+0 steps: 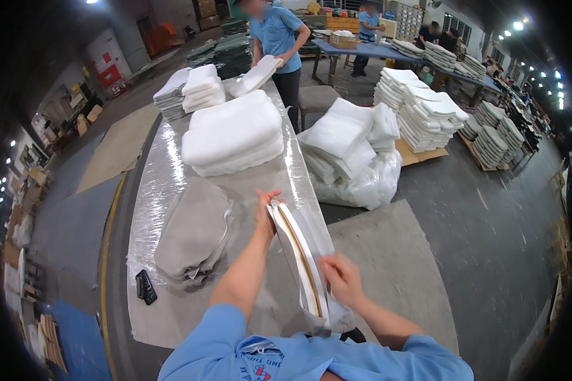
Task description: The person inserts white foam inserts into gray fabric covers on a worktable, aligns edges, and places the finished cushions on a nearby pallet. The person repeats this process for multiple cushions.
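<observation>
- Head view, work position: a long, narrow grey-fabric piece with white edges and a yellowish-brown strip down its middle [299,263] lies between the person's two hands, over the near right part of the table, its near end close to the blue shirt.
- Left hand [265,209]: at the far end of the piece, touching it, fingers partly extended; I cannot tell whether it grips.
- Right hand [341,279]: at the piece's right side, fingers curled narrow; whether fabric is pinched in them cannot be told.
- Table covered in shiny clear film [147,213]: on its left side lies a pile of grey fabric pieces with rounded corners [190,232], with a small black object [145,287] near it, close to the table edge.
- Farther along the table: a thick stack of white, fluffy padding [235,133], with smaller white stacks behind.
- Far end: a co-worker in a blue shirt [276,38] handles a flat white pad [256,76].
- Floor, right of the table: a clear plastic bag bulging with white padding [356,181]; beyond it, tall stacks of white pads [422,111] on brown cardboard.
</observation>
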A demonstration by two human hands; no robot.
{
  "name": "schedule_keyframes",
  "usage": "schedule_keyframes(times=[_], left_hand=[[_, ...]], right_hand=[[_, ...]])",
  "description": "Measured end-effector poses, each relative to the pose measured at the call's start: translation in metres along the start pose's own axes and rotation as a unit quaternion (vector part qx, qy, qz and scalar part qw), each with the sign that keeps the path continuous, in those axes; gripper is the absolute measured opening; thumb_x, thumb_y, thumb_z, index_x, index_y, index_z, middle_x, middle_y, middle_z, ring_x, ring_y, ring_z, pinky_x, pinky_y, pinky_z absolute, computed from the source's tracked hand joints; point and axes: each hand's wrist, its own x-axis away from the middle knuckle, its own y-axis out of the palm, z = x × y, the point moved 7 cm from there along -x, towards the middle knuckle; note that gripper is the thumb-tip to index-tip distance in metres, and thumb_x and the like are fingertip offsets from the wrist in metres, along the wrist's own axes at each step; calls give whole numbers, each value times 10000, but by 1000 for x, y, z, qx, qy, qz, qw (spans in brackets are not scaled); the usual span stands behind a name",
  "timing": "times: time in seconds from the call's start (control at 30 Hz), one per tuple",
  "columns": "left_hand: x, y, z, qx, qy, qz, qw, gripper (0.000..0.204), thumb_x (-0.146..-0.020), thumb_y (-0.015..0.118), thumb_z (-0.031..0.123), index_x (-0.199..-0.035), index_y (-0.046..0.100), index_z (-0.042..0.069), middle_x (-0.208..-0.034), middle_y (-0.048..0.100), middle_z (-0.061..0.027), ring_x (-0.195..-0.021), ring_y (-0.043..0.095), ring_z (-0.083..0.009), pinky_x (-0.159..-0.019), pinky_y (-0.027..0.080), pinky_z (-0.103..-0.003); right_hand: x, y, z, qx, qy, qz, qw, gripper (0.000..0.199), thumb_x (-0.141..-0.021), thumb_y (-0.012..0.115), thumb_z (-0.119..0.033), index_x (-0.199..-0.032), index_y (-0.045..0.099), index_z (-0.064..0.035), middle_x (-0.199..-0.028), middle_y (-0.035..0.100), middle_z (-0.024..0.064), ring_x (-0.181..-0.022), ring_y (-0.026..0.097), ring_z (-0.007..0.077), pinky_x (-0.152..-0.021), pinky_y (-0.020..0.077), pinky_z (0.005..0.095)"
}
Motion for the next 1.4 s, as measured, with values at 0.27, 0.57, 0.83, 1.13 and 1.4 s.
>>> schedule_keyframes(times=[0.27, 0.57, 0.83, 1.13, 1.4], left_hand=[[41, 25, -11, 73, -23, 39, 996, 791, -1070, 367, 682, -1577, 408, 77, -1429, 577, -75, -1319, 536, -230, -1145, 398, -397], [57, 9, 26, -266, 74, 144, 950, 322, -955, 651, 155, -1237, 663, 0, -1039, 713, -126, -971, 670, -200, -876, 513, -365], [57, 13, 43, -411, 233, 201, 858, 112, -997, 642, 93, -949, 683, 0, -821, 693, -35, -748, 606, -119, -709, 497, -313], [-12, 23, 94, -263, 161, 57, 950, 462, -1100, 485, 410, -1214, 656, -3, -1071, 712, -144, -980, 683, -203, -915, 544, -351], [-20, 83, 46, -342, -42, -193, 919, 754, -1091, 299, 655, -1471, 576, 66, -1210, 716, -201, -1079, 693, -265, -1009, 519, -378]], right_hand=[[-214, 66, 64, 91, -31, -138, 986, 350, -956, 683, -118, -1301, 692, -61, -1333, 629, 132, -1066, 658, 259, -922, 535, 354], [-251, 104, 92, 48, 56, -269, 960, 222, -969, 710, -132, -1160, 758, -28, -1245, 706, 81, -1114, 639, 205, -979, 501, 338], [-251, 98, 96, -12, 13, -281, 959, 211, -1001, 698, -171, -1122, 759, -10, -1085, 750, 72, -994, 676, 173, -919, 521, 320], [-227, 106, 104, -149, 33, -101, 983, 183, -1027, 674, -155, -1067, 736, 13, -968, 737, 21, -912, 623, 95, -857, 499, 275], [-200, 102, 120, -217, 15, -54, 975, 108, -998, 664, -70, -1035, 716, 16, -920, 716, 28, -881, 613, 119, -807, 491, 291]])
